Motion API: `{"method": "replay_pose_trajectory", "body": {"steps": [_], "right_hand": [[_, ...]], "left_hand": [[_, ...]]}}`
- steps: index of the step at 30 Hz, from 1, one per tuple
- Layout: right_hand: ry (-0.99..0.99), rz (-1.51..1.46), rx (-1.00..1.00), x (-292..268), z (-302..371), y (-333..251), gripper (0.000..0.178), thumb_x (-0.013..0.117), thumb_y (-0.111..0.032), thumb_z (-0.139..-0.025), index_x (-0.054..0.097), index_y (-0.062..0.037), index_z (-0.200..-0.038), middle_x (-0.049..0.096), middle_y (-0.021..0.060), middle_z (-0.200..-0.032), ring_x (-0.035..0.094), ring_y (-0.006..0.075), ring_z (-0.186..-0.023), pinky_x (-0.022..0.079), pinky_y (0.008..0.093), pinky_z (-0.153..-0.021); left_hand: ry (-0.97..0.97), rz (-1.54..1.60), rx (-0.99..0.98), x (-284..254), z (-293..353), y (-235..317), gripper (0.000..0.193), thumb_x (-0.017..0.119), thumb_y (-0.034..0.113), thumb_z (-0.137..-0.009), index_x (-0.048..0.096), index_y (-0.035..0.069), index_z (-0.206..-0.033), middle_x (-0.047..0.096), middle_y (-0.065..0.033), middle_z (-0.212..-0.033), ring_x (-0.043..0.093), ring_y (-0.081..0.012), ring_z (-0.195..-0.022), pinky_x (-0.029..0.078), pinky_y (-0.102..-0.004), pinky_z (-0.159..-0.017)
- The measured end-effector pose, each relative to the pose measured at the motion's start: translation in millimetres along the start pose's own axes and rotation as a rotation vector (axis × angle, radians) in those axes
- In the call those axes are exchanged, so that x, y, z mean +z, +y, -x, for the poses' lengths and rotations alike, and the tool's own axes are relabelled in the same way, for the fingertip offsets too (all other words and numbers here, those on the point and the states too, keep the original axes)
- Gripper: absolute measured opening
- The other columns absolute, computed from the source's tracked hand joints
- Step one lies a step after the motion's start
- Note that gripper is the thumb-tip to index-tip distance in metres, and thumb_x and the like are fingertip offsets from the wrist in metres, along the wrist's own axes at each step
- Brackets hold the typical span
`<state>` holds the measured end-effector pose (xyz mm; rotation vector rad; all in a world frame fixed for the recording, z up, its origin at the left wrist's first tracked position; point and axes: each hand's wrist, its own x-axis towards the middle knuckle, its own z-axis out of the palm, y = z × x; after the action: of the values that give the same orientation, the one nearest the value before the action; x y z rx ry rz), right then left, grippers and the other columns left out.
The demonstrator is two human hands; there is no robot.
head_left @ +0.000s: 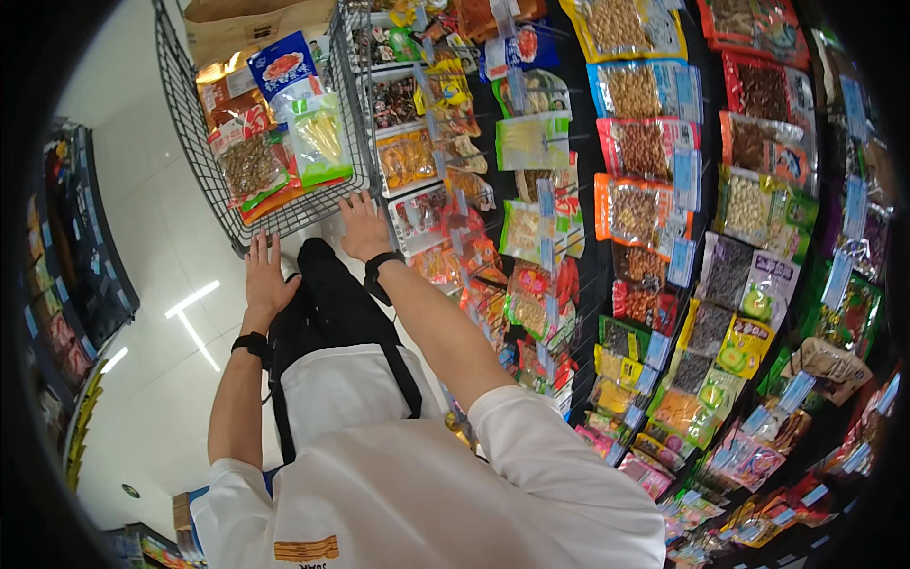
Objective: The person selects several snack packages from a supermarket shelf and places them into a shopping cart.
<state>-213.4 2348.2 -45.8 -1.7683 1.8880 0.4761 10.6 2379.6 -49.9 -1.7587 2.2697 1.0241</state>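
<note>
A dark wire shopping cart (318, 212) stands in front of me, holding several food packets. Among them are a blue packet (287, 68), a green-and-white pouch with pale yellow strips (319, 140) and a clear-windowed bag of brown pieces (254, 173). My left hand (269, 284) is at the cart's near edge, fingers straight and apart. My right hand (364, 229) lies by the near right corner, its fingers also spread. Neither hand is wrapped around anything. Whether the fingertips touch the cart's wire, I cannot tell.
Close on my right runs a display of hanging snack packets (645, 147) with blue-and-white price tags. Open trays of wrapped sweets (408, 159) sit right beside the cart. Another dark shelf (100, 228) stands across the pale tiled floor (152, 275) on the left.
</note>
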Motion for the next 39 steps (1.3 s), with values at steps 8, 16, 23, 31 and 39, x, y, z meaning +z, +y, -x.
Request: {"method": "replay_pose_trajectory", "body": {"steps": [8, 16, 23, 31, 39], "right_hand": [[-0.133, -0.125, -0.009, 1.6, 20.4, 29.2, 0.079, 0.063, -0.034, -0.079, 0.026, -0.0123, -0.144, 0.014, 0.0107, -0.152, 0.008, 0.0311, -0.141, 0.027, 0.0475, -0.108], [0.259, -0.776, 0.105, 35.9, 95.1, 141.1, 0.053, 0.06, -0.027, -0.08, 0.049, -0.0011, -0.125, 0.047, 0.0237, -0.13, 0.043, 0.0365, -0.122, 0.035, 0.0399, -0.102], [0.737, -1.049, 0.641, 71.9, 161.2, 277.2, 0.046, 0.063, -0.023, -0.078, 0.052, -0.003, -0.118, 0.061, 0.0204, -0.106, 0.058, 0.0371, -0.101, 0.045, 0.044, -0.088], [0.861, -0.977, 1.006, 42.5, 183.8, 316.1, 0.051, 0.063, -0.014, -0.082, 0.041, 0.0012, -0.125, 0.061, 0.0183, -0.11, 0.06, 0.0321, -0.099, 0.045, 0.0407, -0.088], [1.214, -1.517, 0.542, 100.0, 126.7, 375.4, 0.043, 0.062, -0.006, -0.083, 0.048, 0.003, -0.122, 0.059, 0.0123, -0.116, 0.058, 0.0223, -0.101, 0.045, 0.0336, -0.086]], "left_hand": [[0.021, -0.028, 0.068, 13.2, 21.0, 20.5, 0.1, 0.075, 0.028, -0.066, 0.017, 0.007, -0.145, 0.012, -0.0203, -0.15, 0.014, -0.0409, -0.137, 0.022, -0.0548, -0.108], [-0.054, -0.157, 0.047, 37.2, 2.6, -0.1, 0.093, 0.073, 0.025, -0.069, 0.022, 0.007, -0.144, 0.017, -0.0209, -0.149, 0.021, -0.0417, -0.134, 0.026, -0.0486, -0.108], [0.086, 0.03, -0.009, 47.6, -12.0, 36.8, 0.05, 0.067, 0.018, -0.075, 0.053, 0.001, -0.12, 0.048, -0.0229, -0.127, 0.045, -0.0368, -0.119, 0.036, -0.0378, -0.103], [-0.227, 0.278, 0.034, 106.9, -10.2, 72.2, 0.034, 0.062, 0.023, -0.079, 0.063, 0.004, -0.107, 0.067, -0.0175, -0.096, 0.064, -0.0291, -0.091, 0.049, -0.035, -0.082], [-0.148, 0.4, 0.271, 89.4, -61.2, 129.3, 0.027, 0.055, 0.014, -0.079, 0.063, -0.001, -0.1, 0.065, -0.0201, -0.084, 0.064, -0.0308, -0.081, 0.05, -0.0356, -0.074]]}}
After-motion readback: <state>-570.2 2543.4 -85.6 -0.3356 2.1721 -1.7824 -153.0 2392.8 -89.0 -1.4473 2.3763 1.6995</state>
